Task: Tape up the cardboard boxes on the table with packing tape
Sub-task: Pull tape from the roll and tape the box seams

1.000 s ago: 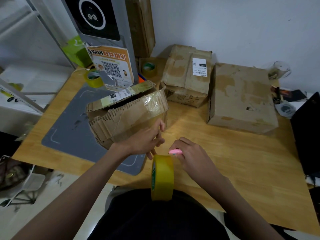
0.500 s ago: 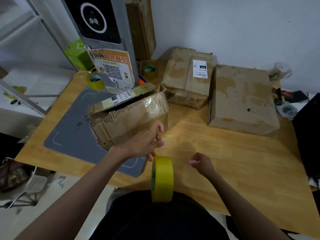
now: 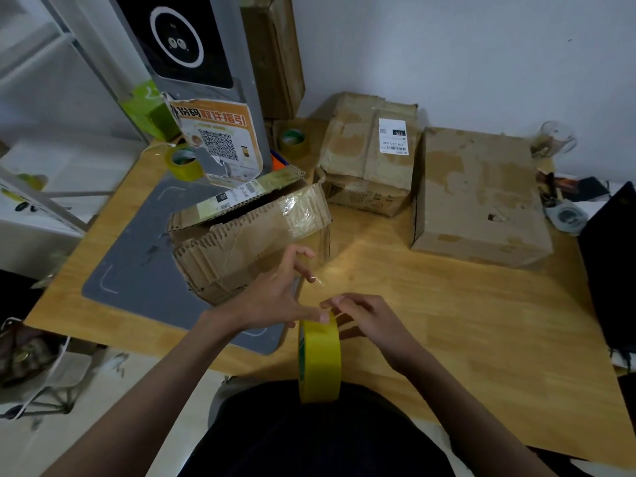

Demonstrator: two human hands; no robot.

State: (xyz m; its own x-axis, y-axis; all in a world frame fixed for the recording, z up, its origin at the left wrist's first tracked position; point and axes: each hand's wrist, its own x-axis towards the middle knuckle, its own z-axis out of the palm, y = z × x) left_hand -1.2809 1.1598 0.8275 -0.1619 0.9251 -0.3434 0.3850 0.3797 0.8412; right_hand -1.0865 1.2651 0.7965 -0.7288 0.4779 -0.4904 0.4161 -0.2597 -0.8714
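A yellow packing tape roll stands on edge at the table's near edge, against my body. My left hand hovers in front of the torn, partly taped cardboard box with fingers spread, its thumb touching the roll's top. A scrap of clear tape sticks to one left fingertip. My right hand reaches the roll's top from the right, its fingertips pinching at the tape there. Two more worn boxes, a labelled one and a large one, lie at the back.
A grey mat lies under the torn box. A grey kiosk with an orange QR poster stands at the back left, with two spare tape rolls beside it. A glass and small clutter sit at the far right.
My right hand came back from the right to the top of the roll, and the pink tool it held is no longer visible. My left hand spread its fingers and shifted toward the roll.
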